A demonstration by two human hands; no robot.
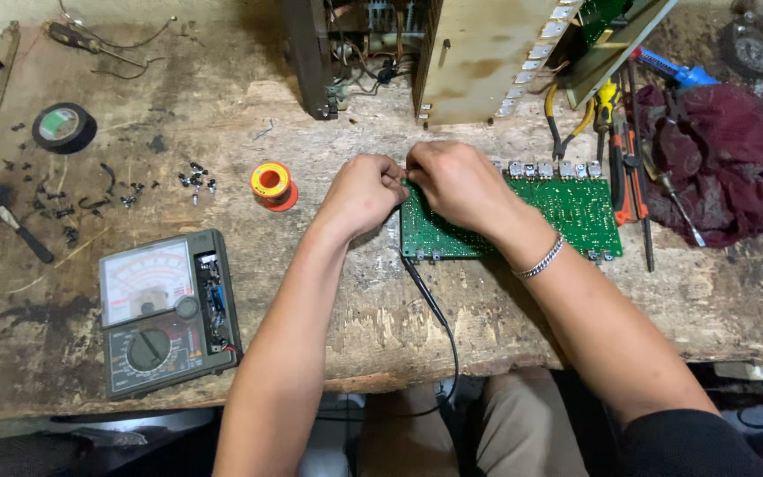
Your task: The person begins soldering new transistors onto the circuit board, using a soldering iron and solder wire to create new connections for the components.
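Both grips close together at the upper left corner of a green circuit board [567,212]: the left hand [362,190] and the right hand [457,184] meet with fingers curled and pinched, fingertips touching the board's edge; whether they hold some small part between them cannot be told, as the knuckles hide it. The board lies flat on the worn wooden worktop [328,291], with a row of metal-tabbed components along its far edge. A silver bracelet [542,259] circles the right wrist. A black probe with its lead [426,296] runs from under the board's near edge toward the person. Left of the hands stands an orange spool of solder [271,183], then scattered black screws [198,179], a roll of black tape [64,127] and a small brush [12,221]. An analog multimeter [168,311] lies near the front left. Behind the board sits an opened metal chassis [479,57]; to the right lie screwdrivers [627,168] and a dark red cloth [721,163].
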